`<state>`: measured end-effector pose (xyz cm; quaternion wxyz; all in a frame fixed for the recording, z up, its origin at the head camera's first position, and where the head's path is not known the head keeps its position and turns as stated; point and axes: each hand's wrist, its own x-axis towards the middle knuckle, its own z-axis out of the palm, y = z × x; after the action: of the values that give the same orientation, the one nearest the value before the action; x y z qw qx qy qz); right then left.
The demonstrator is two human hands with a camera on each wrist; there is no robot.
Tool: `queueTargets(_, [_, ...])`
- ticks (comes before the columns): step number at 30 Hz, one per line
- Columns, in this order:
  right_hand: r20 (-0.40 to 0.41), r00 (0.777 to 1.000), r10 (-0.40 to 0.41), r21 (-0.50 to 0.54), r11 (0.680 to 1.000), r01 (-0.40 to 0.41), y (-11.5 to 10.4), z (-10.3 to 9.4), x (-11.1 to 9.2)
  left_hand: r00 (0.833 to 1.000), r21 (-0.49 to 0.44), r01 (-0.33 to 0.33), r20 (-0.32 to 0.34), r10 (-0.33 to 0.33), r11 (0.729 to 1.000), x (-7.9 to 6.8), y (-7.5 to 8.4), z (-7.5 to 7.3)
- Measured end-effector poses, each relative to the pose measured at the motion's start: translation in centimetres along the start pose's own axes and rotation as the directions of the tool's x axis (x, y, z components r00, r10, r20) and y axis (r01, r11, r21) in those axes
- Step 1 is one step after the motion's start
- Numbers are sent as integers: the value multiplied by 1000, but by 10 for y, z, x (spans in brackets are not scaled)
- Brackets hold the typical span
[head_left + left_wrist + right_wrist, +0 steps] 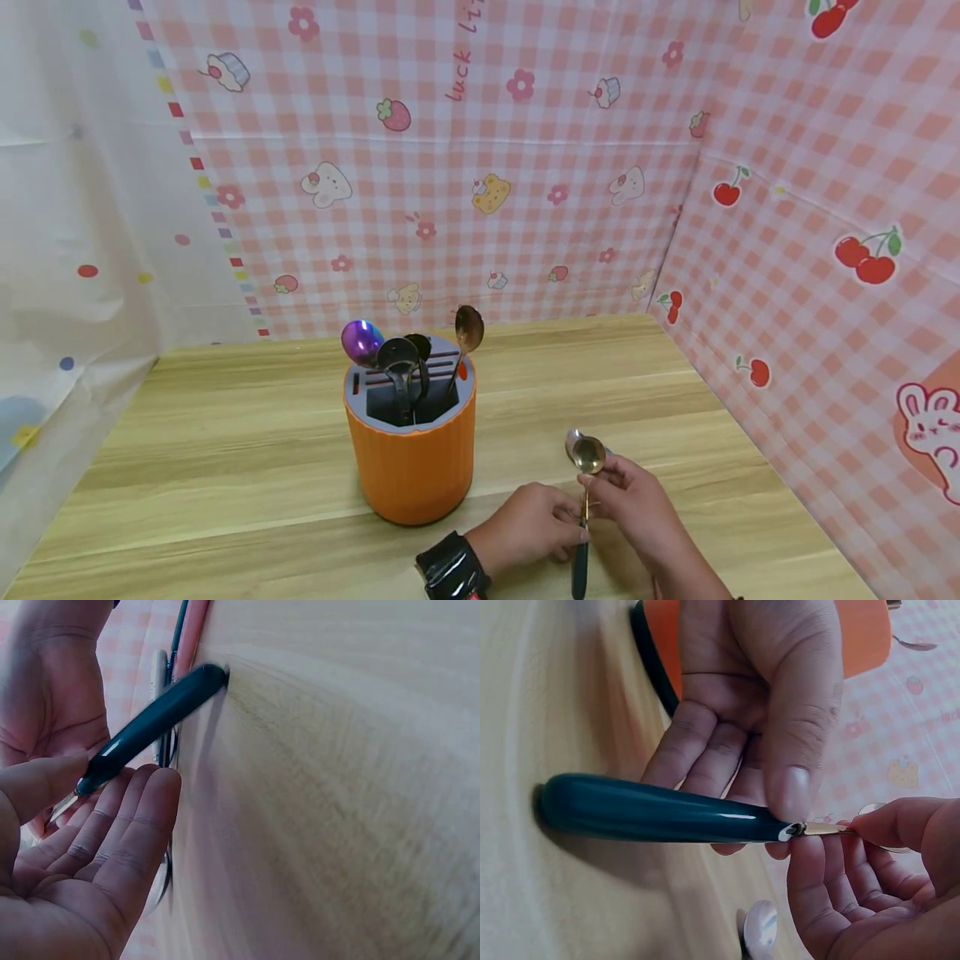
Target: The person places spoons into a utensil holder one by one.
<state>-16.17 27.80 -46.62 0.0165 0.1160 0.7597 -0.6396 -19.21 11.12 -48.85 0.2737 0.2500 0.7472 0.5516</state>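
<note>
A black wrist strap (452, 567) lies nearest to the camera, at the lower edge of the head view, just left of centre. Above it is the left hand (525, 525), which pinches a gold spoon with a dark green handle (720, 819) between thumb and fingers, at the upper end of the handle. The other fingers of this hand are loosely extended. The right hand (637, 500), at the lower right of the frame, pinches the thin gold neck, close below the bowl, with thumb and fingertips.

The spoon is thus between the two hands: its bowl is at the top, by the right fingertips, and its handle goes down past the left fingers to the bottom of the frame. Whether the handle's end touches the wooden table (225, 450), I cannot tell.

At the lower middle of the right wrist view, a silver spoon (761, 926) shows its bowl. A pink handle (193, 634) and a white handle (158, 675) appear at the upper middle of the left wrist view.

Near the centre of the head view stands an orange utensil holder (412, 467) with a black ladle (397, 354).
</note>
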Motion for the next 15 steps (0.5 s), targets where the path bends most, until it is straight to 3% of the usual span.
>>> queueTargets(4, [3,1000,-12,6,1000,12,-7,1,0,1000,17,25,-3,-25,1000,-3,5,-6])
queueTargets(15, [49,996,-76,1,997,76,-28,3,0,997,68,24,-69,-19,997,-6,20,-16])
